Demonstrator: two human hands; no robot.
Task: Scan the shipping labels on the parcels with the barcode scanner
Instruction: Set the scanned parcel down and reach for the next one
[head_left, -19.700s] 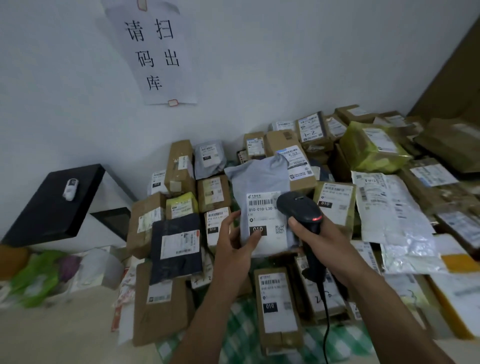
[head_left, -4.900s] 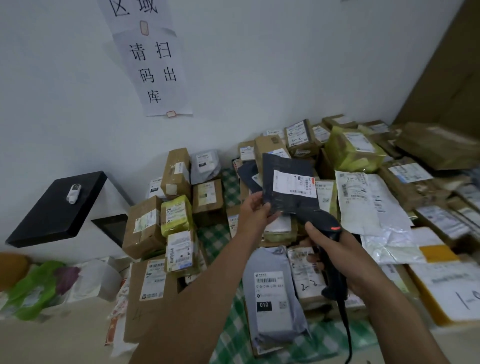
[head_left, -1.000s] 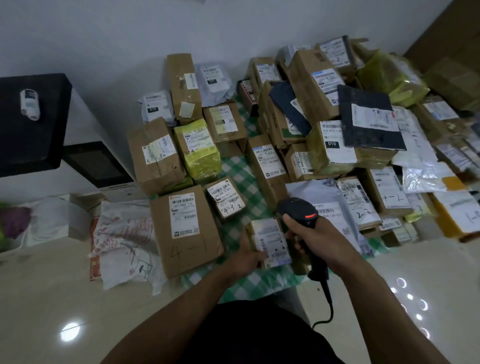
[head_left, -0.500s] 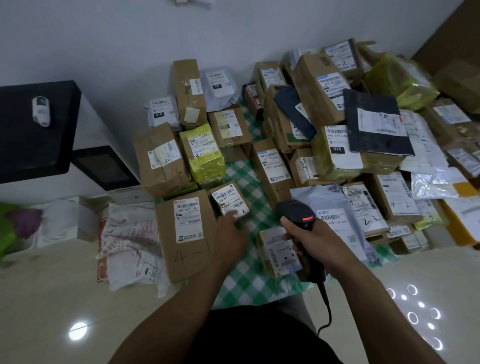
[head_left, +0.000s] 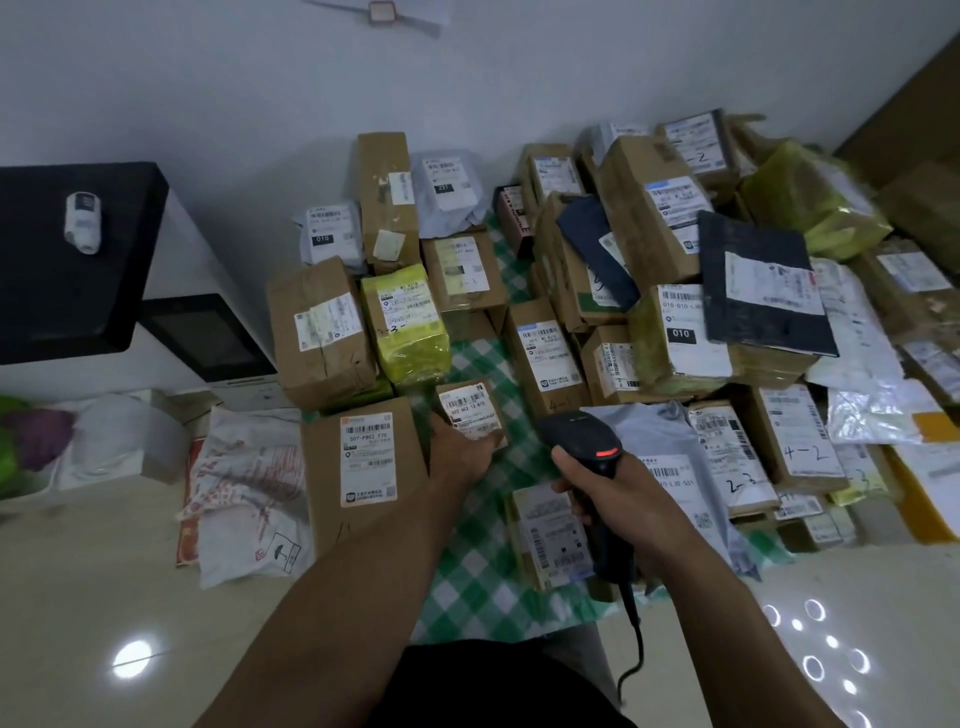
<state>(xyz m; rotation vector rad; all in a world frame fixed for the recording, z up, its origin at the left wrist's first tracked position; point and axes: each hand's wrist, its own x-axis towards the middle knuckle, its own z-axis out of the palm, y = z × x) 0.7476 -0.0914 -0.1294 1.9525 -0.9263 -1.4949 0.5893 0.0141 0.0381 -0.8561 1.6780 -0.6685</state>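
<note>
Many labelled parcels lie on a green checked cloth (head_left: 467, 587) on the floor. My right hand (head_left: 613, 493) grips a black barcode scanner (head_left: 582, 434) with a red light on top, its cable trailing toward me. My left hand (head_left: 460, 452) holds the near end of a small brown box (head_left: 470, 408) with a white label, between a larger brown box (head_left: 363, 467) and the scanner. A small labelled box (head_left: 548, 535) lies just under the scanner hand. A grey mailer bag (head_left: 670, 467) lies to the right.
A black-topped white cabinet (head_left: 67, 260) with a small white device (head_left: 82, 221) stands at the left. A white printed bag (head_left: 244, 488) lies on the floor beside the boxes. Stacked boxes, a dark flat mailer (head_left: 758, 291) and yellow parcels crowd the right and back against the wall.
My left hand let go of the small box near the cloth's front, moved left and forward, and now holds the small brown box. The scanner hand stayed nearly in place.
</note>
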